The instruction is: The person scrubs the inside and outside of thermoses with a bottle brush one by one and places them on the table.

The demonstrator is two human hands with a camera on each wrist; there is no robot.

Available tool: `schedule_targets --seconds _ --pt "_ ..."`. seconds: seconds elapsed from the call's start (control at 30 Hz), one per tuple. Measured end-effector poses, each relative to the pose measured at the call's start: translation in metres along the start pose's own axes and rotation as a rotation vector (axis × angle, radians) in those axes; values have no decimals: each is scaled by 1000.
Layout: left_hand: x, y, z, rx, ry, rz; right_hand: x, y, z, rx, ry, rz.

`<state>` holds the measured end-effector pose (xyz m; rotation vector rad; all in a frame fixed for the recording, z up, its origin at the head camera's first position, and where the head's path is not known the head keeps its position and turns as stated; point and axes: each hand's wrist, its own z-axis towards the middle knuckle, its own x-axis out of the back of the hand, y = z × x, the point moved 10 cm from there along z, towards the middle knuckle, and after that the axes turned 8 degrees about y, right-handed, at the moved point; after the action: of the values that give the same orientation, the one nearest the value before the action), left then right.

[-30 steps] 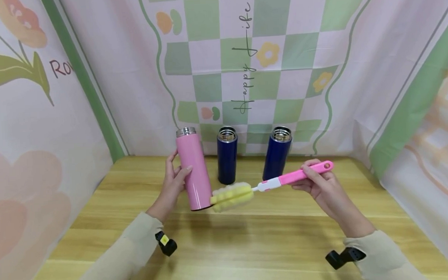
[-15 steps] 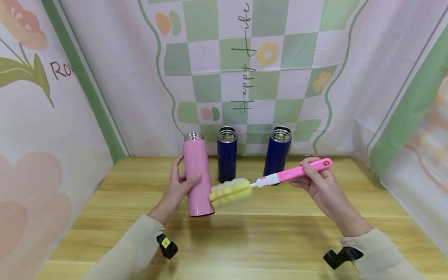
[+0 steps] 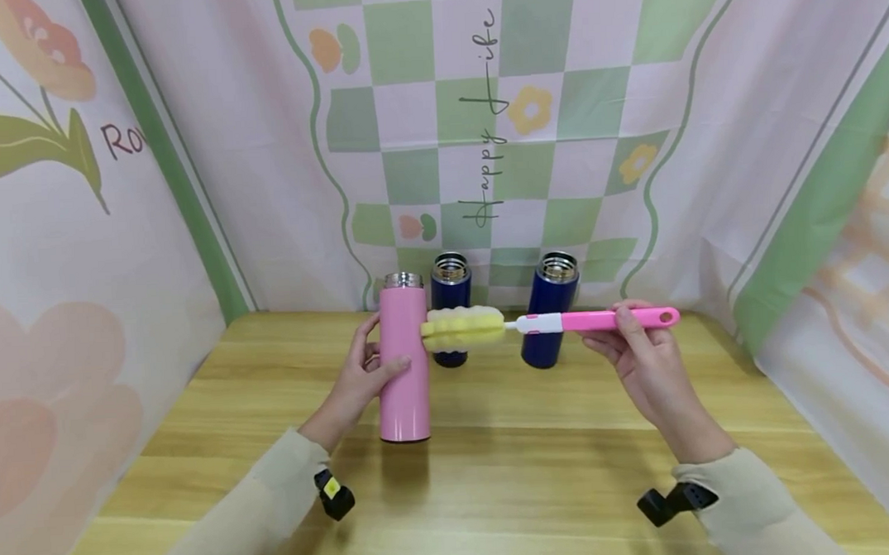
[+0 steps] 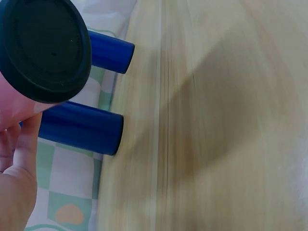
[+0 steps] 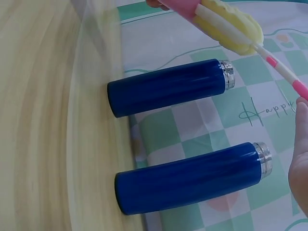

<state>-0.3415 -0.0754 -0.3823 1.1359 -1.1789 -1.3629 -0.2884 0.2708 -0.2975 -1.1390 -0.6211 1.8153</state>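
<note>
The left hand (image 3: 360, 380) grips a pink bottle (image 3: 404, 370) around its middle, holding it upright above the table; its dark base (image 4: 45, 48) faces the left wrist view. The bottle has a bare metal neck and no lid on it. In the right hand (image 3: 653, 368), pinched between thumb and fingers, is the pink handle (image 3: 603, 320) of a brush. The brush lies level, its yellow sponge head (image 3: 463, 329) against the right side of the pink bottle. In the right wrist view the sponge (image 5: 236, 29) meets the pink bottle (image 5: 185, 7).
Two dark blue bottles with open metal necks stand at the back of the wooden table (image 3: 498, 490), one (image 3: 451, 358) partly behind the sponge, the other (image 3: 545, 298) behind the brush handle. A checked curtain (image 3: 531, 34) hangs behind them.
The left hand has brought the pink bottle rightward and nearer, from tilted to upright. The brush has swung level, its sponge rising from low on the bottle to higher up its side.
</note>
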Motion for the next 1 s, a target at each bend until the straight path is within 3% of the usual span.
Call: schedule_targets --seconds 0.13,0.4,0.73,1.0 --pt "-1 -3 1 4 -11 0 2 -4 1 27 31 0" --pt "-2 -2 0 7 -16 32 2 -11 2 65 19 85" --pt "-5 0 -3 -28 -84 -27 2 -16 3 104 8 168" --pt "-9 1 -4 -21 -78 -29 0 -10 3 71 4 182"
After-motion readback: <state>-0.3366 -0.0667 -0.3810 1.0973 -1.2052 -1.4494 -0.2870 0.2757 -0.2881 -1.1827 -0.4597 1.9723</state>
